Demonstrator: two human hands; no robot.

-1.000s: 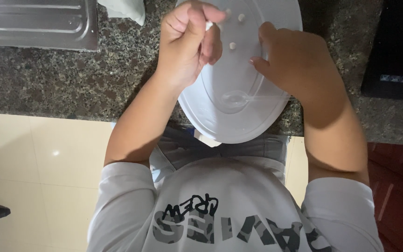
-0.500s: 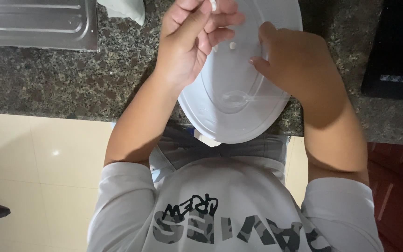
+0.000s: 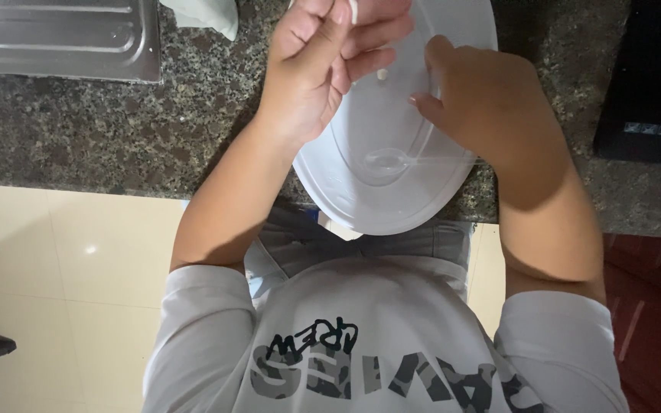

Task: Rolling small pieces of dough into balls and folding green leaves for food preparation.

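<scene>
White oval plate (image 3: 392,191) sits on the granite counter (image 3: 116,130), overhanging its near edge; long axis runs near edge to far edge. Clear plastic spoon (image 3: 407,160) lies in it, bowl left, handle running right under the right hand. Left hand (image 3: 323,69) hovers over the plate's far-left rim, fingers curled, pinching a small white piece (image 3: 352,11). Right hand (image 3: 491,99) rests on the right rim, fingers loosely bent. Another small white bit (image 3: 382,74) lies in the plate. Steel sink drainboard (image 3: 55,38) at far-left corner, white cloth (image 3: 204,14) just beside it, black appliance (image 3: 656,76) at right edge.
</scene>
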